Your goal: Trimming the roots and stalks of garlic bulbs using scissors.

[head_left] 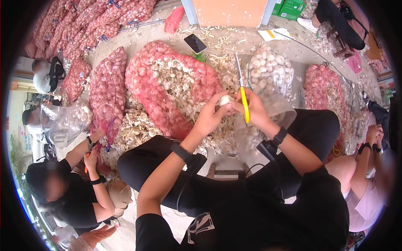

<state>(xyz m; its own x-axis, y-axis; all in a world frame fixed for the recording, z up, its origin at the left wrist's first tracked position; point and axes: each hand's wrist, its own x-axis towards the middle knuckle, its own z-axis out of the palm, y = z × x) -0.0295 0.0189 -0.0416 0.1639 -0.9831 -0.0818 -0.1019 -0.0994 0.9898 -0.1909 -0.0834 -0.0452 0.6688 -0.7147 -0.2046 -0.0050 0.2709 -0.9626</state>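
My left hand point(210, 113) pinches a whitish garlic bulb point(225, 100) between thumb and fingers, above the heap of garlic. Close against it, my right hand point(255, 109) holds a cutting tool with a yellow handle point(244, 104) and a long, narrow metal blade pointing away from me. I cannot tell whether it is a knife or scissors seen edge-on. The right fingertips meet the bulb too. Beyond my hands lies a large red mesh sack point(140, 77), open, with garlic spilling out. A clear plastic bag point(271, 69) of cleaner white bulbs stands beyond my right hand.
A phone point(195, 43) lies beyond the open sack. More full mesh sacks point(108, 83) stand left, with a pile point(79, 25) far left. Another sack point(321, 85) is at right. Co-workers sit close by: one at left point(71, 192), one at right point(356, 180).
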